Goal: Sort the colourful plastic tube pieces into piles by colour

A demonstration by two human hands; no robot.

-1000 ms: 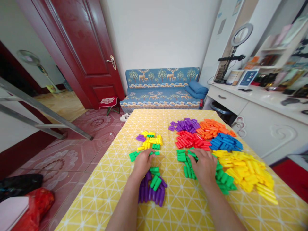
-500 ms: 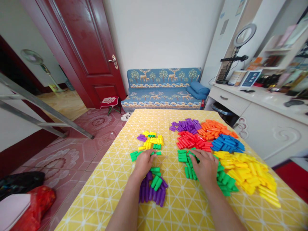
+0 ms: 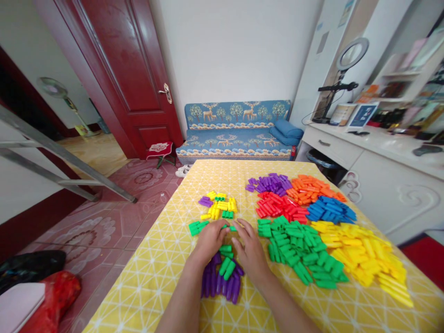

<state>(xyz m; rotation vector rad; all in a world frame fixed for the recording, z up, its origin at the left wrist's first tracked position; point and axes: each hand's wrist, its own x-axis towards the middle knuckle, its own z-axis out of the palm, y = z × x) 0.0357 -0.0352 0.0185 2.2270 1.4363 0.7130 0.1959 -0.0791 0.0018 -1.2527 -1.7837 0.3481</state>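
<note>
Left hand (image 3: 212, 238) pinches a green plastic tube (image 3: 233, 228) — right hand (image 3: 252, 252) just beside it (its grip I cannot tell) — near purple tubes (image 3: 219, 283).

tablecloth (image 3: 222, 175) yellow, white lines crossing into triangles. green pieces (image 3: 294, 245), yellow pieces (image 3: 364, 249), blue pieces (image 3: 331, 209), red pieces (image 3: 279, 206), orange pieces (image 3: 312, 188), purple pieces (image 3: 274, 184). sofa (image 3: 236, 138) blue, printed with tan deer, pale trees, scalloped cream-and-tan border. door (image 3: 118, 55) deep red, handle (image 3: 168, 93) silvery. stool seat (image 3: 159, 149) red, white motif. floor tiles (image 3: 121, 212) dull red, paler floral motif.
</note>
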